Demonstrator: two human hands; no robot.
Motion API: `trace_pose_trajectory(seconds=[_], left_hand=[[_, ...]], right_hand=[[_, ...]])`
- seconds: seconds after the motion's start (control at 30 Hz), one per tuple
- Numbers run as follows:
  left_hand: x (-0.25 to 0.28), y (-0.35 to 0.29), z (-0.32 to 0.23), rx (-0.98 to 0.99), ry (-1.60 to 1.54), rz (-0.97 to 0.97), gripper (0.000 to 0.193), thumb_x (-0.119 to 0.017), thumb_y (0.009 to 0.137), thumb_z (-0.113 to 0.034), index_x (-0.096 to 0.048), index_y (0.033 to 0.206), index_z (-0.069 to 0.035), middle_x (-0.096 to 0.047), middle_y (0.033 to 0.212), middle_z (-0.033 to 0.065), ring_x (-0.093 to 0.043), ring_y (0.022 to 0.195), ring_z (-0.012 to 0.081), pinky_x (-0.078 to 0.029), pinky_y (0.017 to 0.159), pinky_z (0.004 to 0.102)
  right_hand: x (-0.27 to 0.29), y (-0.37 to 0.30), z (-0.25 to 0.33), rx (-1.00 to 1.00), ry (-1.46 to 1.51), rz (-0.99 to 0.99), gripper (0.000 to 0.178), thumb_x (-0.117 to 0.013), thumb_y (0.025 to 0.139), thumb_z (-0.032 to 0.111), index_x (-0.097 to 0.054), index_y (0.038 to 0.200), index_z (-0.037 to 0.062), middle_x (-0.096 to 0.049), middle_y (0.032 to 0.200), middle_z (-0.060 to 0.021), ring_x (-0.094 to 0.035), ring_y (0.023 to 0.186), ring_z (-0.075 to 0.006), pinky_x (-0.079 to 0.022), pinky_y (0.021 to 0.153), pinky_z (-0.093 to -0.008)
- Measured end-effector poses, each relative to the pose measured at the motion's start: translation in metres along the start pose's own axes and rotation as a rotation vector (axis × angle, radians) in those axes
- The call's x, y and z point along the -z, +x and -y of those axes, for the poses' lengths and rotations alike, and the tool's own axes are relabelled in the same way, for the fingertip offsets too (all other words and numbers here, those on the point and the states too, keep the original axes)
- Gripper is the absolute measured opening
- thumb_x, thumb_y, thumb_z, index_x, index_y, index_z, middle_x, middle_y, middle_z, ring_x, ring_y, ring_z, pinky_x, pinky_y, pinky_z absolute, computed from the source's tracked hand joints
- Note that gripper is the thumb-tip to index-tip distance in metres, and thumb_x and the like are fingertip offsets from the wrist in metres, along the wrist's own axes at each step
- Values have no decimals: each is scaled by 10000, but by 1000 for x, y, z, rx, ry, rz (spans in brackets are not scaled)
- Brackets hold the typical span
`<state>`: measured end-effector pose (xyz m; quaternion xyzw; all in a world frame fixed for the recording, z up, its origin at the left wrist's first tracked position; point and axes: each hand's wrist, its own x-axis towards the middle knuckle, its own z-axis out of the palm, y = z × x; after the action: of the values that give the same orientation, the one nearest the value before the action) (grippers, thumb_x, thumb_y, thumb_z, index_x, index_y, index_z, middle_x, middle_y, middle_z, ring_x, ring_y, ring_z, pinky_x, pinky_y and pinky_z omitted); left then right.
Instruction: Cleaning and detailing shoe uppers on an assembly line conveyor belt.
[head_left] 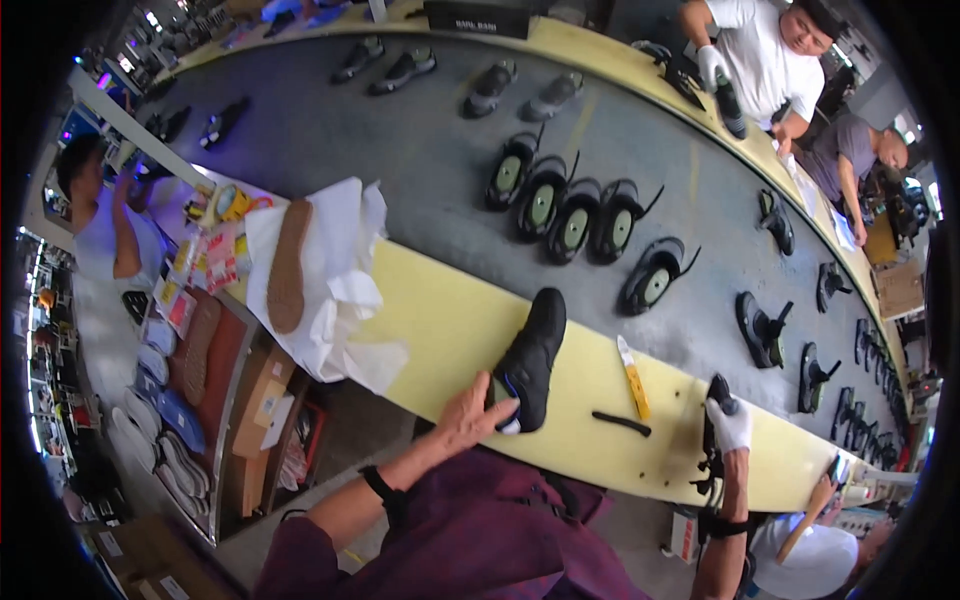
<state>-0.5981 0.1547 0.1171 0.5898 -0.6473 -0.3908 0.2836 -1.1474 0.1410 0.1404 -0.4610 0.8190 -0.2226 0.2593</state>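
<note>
Black shoe (pixel 533 360), one hand (pixel 465 412) touching, perhaps one strap (pixel 620 424)

At my 12 o'clock, black shoes (pixel 576 228) showing pale green inside stand on the grey belt (pixel 420 150). Toward 1, a yellow-handled knife (pixel 637 388) lies near a black strip (pixel 621 424); past the belt is a person in white (pixel 755 45). At my 10, a brown sole (pixel 288 265) rests on crumpled paper (pixel 345 310).
</note>
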Motion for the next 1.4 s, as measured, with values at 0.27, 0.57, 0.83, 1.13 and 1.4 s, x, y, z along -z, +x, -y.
trace_pose_trajectory(seconds=[0.27,0.57,0.83,1.13,1.4], left_hand=[[113,104,-41,583,-941,-54,339,-693,1011,-451,-669,956,-118,-649,747,6,-566,508,93,-374,403,244],[281,353,91,269,780,-289,477,-716,950,-377,-626,1219,7,-712,1256,237,-700,1086,417,-533,929,534],[142,402,6,151,394,-81,815,-822,879,-424,-513,1468,47,-578,1522,243,-561,1414,410,-441,1157,486],[70,427,37,-16,217,72,417,-795,763,-223,-710,1069,47,-757,983,204,-735,938,349,-582,856,450],[-62,324,-66,223,77,63,395,-812,855,-264,-685,984,88,-713,859,163,-693,634,258,-567,482,397]], right_hand=[[0,4,-57,121,-196,-465,350,-804,929,240,-701,1183,22,-744,1035,-200,-726,979,-387,-561,902,-455],[-4,-2,-32,163,-328,-492,365,-834,882,198,-704,1171,16,-734,1049,-207,-691,977,-430,-540,893,-497],[-1,-7,-15,223,-401,-611,377,-853,849,147,-699,1180,50,-714,1041,-159,-681,963,-387,-529,874,-471],[6,-2,8,274,-399,-645,431,-882,769,127,-675,1139,49,-692,958,-149,-665,887,-372,-493,819,-475],[15,-2,3,285,-367,-690,491,-881,740,100,-660,1176,57,-680,981,-142,-645,896,-361,-474,837,-469]])
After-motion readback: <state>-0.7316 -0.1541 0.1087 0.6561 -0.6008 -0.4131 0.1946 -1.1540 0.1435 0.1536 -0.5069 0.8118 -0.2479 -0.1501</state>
